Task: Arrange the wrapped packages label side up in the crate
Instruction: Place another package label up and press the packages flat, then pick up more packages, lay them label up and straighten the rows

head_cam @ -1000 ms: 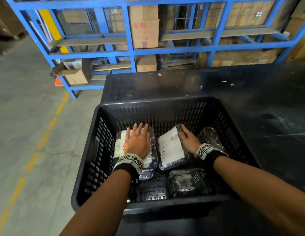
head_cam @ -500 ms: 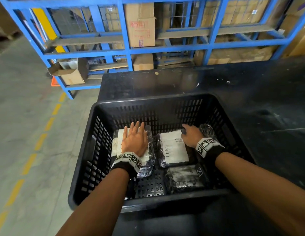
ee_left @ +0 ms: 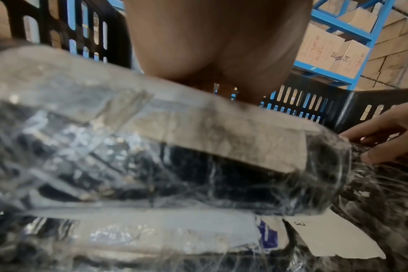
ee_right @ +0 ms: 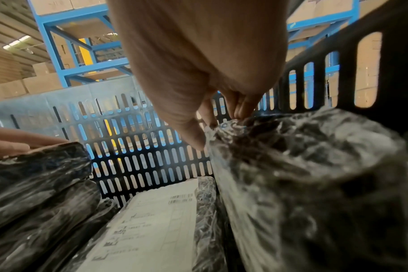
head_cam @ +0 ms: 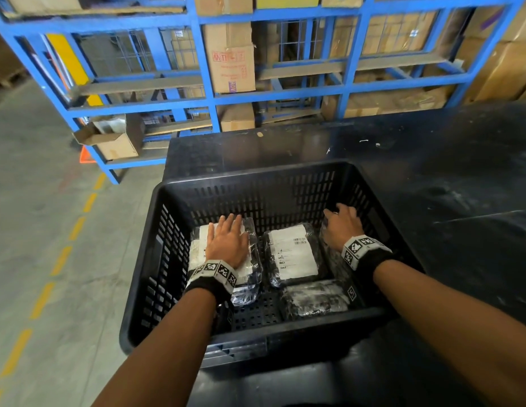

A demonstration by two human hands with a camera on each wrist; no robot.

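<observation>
Four wrapped packages are lying in the black crate (head_cam: 156, 245); I am pressing my left hand (head_cam: 226, 242) flat on the nine o'clock package (head_cam: 197, 251); my right hand (head_cam: 341, 224) is pinching the three o'clock package (ee_right: 314, 174) against the wall; the middle package (head_cam: 292, 254) is showing its label; bare floor is showing at six o'clock beside the near package (head_cam: 314, 299).

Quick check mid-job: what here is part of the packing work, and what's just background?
Job:
crate
left package under left hand
middle package, label up
right package, gripped by right hand
front package

Background:
blue racking
cardboard boxes
black table
</observation>
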